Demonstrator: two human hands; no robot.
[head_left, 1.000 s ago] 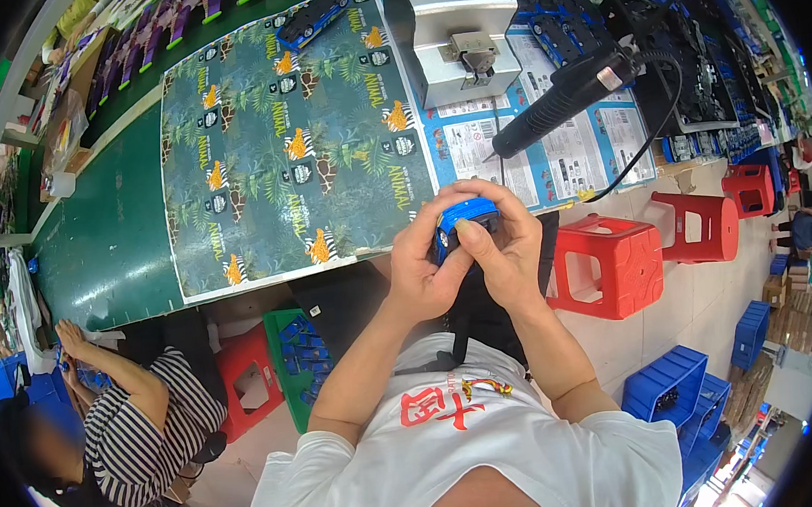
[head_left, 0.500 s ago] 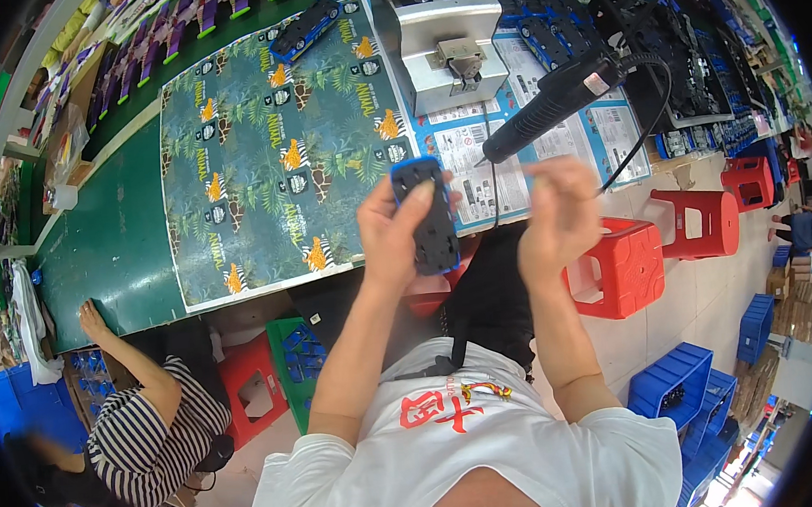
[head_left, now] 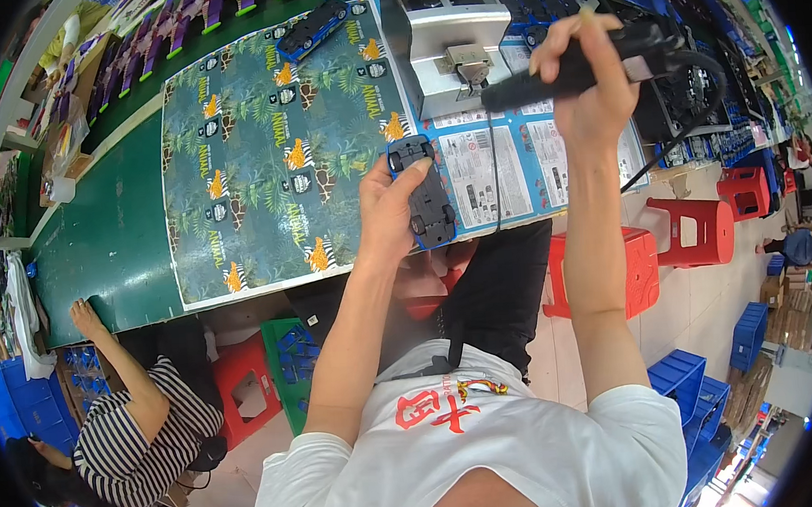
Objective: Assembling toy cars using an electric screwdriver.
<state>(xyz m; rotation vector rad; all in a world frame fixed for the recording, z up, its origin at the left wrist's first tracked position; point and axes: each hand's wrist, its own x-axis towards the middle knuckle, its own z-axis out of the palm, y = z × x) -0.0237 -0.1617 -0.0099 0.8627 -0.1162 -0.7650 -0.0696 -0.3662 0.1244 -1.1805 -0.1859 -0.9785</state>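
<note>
Nearby, metal fixture [head_left: 454,35] beside black tool [head_left: 563,75]

The toy car [head_left: 429,212] reads to me as matt black plastic underneath, with glossier blue plastic along its edge. I make out dull black plastic on the electric screwdriver [head_left: 513,92] and a smooth, rubbery skin on its cable [head_left: 685,130]. The bracket fixture [head_left: 452,35] looks like bare, smooth metal with a soft sheen. I see smooth printed paper in the animal-patterned sheet [head_left: 260,184] and the label sheet [head_left: 477,168], a slightly glossy green surface [head_left: 114,250], shiny red plastic on the stool [head_left: 640,265], and soft matt cloth in the white T-shirt [head_left: 346,479].
</note>
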